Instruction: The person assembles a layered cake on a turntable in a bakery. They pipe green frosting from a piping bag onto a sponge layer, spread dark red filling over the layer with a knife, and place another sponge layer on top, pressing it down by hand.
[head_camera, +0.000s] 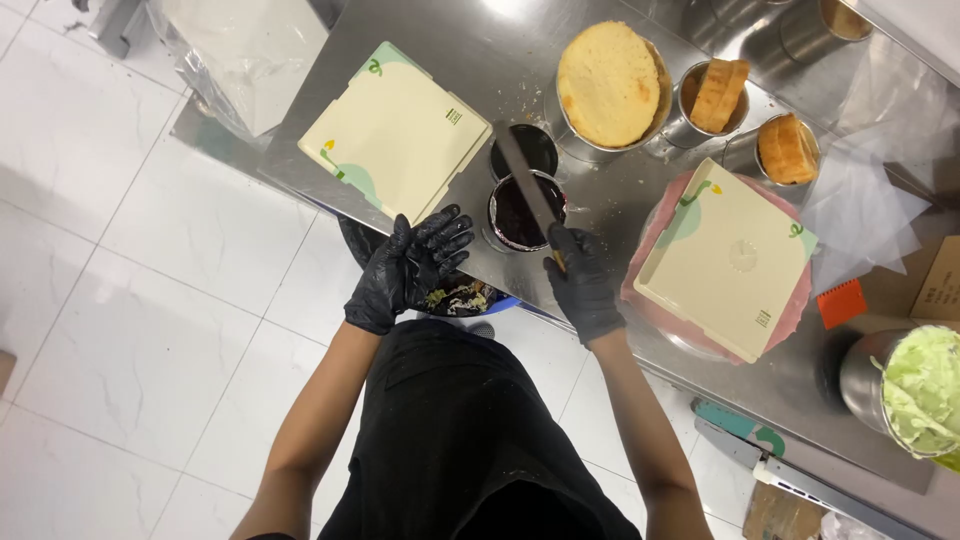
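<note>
Both my hands wear black gloves. My right hand (583, 283) grips the handle of a long flat spatula knife (527, 187), whose blade lies across a steel tin of dark jam (518, 217). A second dark-filled tin (527, 147) stands just behind it. My left hand (408, 270) hangs with fingers spread at the steel table's front edge (330, 205), below a cream square cake board (395, 140), holding nothing. Under that hand a dark bin with scraps (458, 297) shows partly.
A round sponge cake (611, 83) tops a steel tin at the back, with two tins of sponge pieces (718, 95) (787, 148) to its right. Another cream board (725, 258) lies on a pink turntable. A bowl of green cream (922, 388) and an orange scraper (841, 303) sit at right.
</note>
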